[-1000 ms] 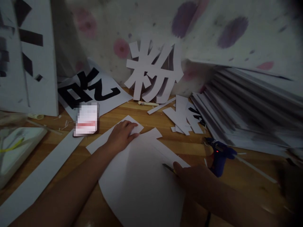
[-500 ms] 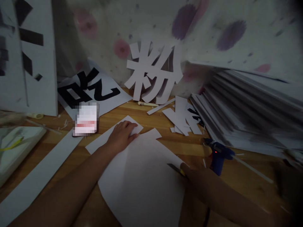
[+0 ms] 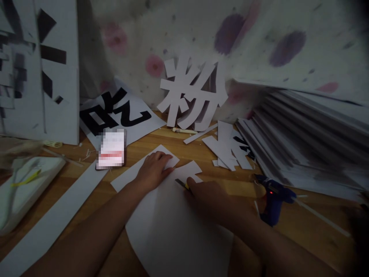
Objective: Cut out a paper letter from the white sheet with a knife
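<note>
My left hand (image 3: 152, 169) rests on a white strip of board or paper (image 3: 123, 182) and the near edge of a large white sheet (image 3: 170, 234), its thumb spread from the fingers. My right hand (image 3: 206, 198) is closed around a utility knife (image 3: 182, 184). The knife's dark blade points left toward my left thumb, above the sheet; whether it touches the sheet I cannot tell. The sheet has a curved left edge and a notched far corner.
A phone (image 3: 112, 150) lies by a long white strip (image 3: 57, 215). Behind stand a white cut-out character (image 3: 175, 90) and a printed sheet (image 3: 138, 132). Offcuts (image 3: 223, 144), a blue glue gun (image 3: 272, 200) and stacked boards (image 3: 300, 142) lie right; a white box (image 3: 37, 192) sits left.
My right hand has carried the knife left and away from me, from the sheet's right edge to near my left hand. The view has shifted slightly left; my left hand stays on the sheet.
</note>
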Available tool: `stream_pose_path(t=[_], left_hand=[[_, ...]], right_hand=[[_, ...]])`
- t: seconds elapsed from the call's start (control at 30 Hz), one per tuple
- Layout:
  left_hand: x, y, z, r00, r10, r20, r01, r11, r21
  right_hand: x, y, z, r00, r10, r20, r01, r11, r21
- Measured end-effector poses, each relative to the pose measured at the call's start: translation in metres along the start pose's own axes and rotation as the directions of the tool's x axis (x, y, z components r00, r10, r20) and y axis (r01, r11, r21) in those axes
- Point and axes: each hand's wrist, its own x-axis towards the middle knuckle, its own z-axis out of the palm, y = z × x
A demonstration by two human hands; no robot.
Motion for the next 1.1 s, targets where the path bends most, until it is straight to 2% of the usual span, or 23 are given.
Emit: stream_pose_path(t=[0.57,0.83,1.1], left_hand=[[-0.001,0.003,-0.002,1.0,-0.008,0.011,0.008,1.0,0.012],[0.0,0.001,0.0,1.0,0.01,0.0,-0.01,1.0,0.02],[0.001,-0.001,-0.003,1.0,0.015,0.008,-0.015,1.0,0.004]], right_hand=[[0.001,0.002,-0.001,0.998,-0.051,0.021,0.052,0.997,-0.051],[0.007,0.003,-0.016,0.988,-0.154,0.01,0.154,0.982,-0.105],[-0.001,0.004,-0.017,0.986,-0.152,0.065,0.16,0.978,-0.134]])
